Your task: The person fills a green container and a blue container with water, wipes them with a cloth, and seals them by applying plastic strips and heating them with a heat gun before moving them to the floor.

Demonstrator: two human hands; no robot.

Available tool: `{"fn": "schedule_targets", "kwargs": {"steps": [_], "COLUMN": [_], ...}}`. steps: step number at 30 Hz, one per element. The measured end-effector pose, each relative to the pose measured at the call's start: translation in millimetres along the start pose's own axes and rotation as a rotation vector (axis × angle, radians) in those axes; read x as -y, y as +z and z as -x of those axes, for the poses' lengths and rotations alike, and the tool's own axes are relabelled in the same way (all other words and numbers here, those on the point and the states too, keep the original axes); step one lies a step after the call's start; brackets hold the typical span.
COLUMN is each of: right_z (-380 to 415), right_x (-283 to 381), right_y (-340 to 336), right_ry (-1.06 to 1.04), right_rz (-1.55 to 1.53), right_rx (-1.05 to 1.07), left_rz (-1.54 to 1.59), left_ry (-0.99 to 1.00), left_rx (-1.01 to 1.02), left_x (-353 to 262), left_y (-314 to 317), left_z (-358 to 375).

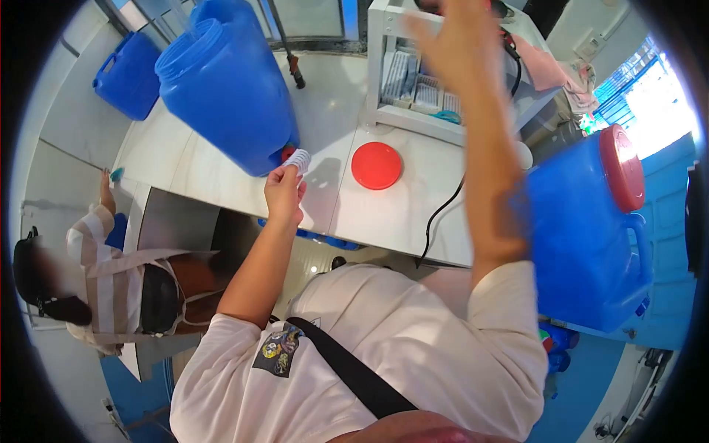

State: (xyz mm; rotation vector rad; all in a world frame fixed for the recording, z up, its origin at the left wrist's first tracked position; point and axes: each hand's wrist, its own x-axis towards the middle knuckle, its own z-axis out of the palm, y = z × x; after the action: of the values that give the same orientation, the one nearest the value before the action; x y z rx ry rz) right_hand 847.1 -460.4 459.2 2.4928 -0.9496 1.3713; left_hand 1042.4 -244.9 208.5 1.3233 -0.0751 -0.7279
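My left hand (284, 193) is closed on a small white ribbed strip (299, 160), pinched between thumb and fingers. That hand is beside the lower end of a large blue jug (229, 92), near its red tap (288, 152). The jug stands uncapped on the counter, and a clear tube or stream shows at its mouth. A round red lid (377, 166) lies flat on the counter to the right of my left hand. Raised over the white shelf unit (421, 122), my right hand (461, 44) is smeared by motion, so its fingers cannot be made out.
Another blue jug with a red lid (569, 229) stands close on the right. A smaller blue container (129, 74) is at the far left. A black cable (436, 221) hangs over the counter edge (399, 240). A person in a striped top (111, 273) is at left.
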Motion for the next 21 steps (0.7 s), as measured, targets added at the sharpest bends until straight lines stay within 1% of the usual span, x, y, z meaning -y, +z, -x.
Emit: {"fn": "schedule_targets", "kwargs": {"steps": [1,2,4,6,7,8,10,11,12,13,14,15,16,17,19,20,21], "right_z": [-32.3,-52.9,-97.3,-99.3,-96.4,-98.3,-98.9,-99.2,-94.0,-90.3,-89.5,-88.1,-84.4,-80.4,-66.0,-53.6,-38.1], "right_x": [-23.9,-42.6,-70.0,-68.5,-80.4,-92.7,-92.4,-91.7,-80.7,-74.5,-74.9,-74.6,-74.2,-74.5,-52.4,-38.5,-22.1], "right_y": [0.7,7.7,-3.9,4.0,12.8,19.5,19.5,19.5,12.2,6.0,4.0,2.1,0.5,-3.2,-26.7,-36.1,-45.8], "right_ry": [-0.093,0.125,0.343,0.571,0.654,0.641,0.67,0.664,0.678,0.69,0.686,0.705,0.721,0.724,0.641,0.645,0.634], "right_rz": [0.261,0.331,0.207,0.242,0.068,0.058,0.103,0.101,0.03,-0.04,-0.042,-0.249,-0.456,-0.461,-0.705,-0.708,-0.877], "right_rx": [-0.021,0.054,0.628,0.82,0.765,0.772,0.781,0.783,0.733,0.681,0.68,0.602,0.524,0.53,0.36,0.357,0.234], "left_rz": [-0.011,-0.013,0.002,0.053,0.053,0.069,0.089,0.128,0.166,0.168,0.245,0.319,0.317,0.34,0.356,0.275,0.193], "left_ry": [0.017,0.01,0.068,0.132,0.133,0.138,0.148,0.108,0.07,0.073,0.024,-0.026,-0.026,-0.04,-0.049,-0.025,-0.003], "left_rx": [-0.09,-0.12,-0.205,-0.343,-0.367,-0.388,-0.414,-0.393,-0.37,-0.372,-0.351,-0.329,-0.334,-0.339,-0.343,-0.385,-0.425], "left_x": [5.2,12.2,22.0,27.1,28.3,27.7,28.8,28.8,29.6,30.5,31.6,30.9,31.5,32.6,32.0,30.8,31.3], "left_y": [-9.5,-17.0,-27.1,-22.3,-22.4,-20.6,-20.8,-21.1,-20.2,-18.2,-15.3,-10.9,-5.8,-0.4,7.7,12.4,16.2], "left_z": [-5.1,-11.3,-26.7,-32.5,-33.1,-35.1,-42.0,-43.2,-46.0,-49.6,-53.8,-57.1,-60.1,-63.3,-61.6,-58.2,-56.6]}}
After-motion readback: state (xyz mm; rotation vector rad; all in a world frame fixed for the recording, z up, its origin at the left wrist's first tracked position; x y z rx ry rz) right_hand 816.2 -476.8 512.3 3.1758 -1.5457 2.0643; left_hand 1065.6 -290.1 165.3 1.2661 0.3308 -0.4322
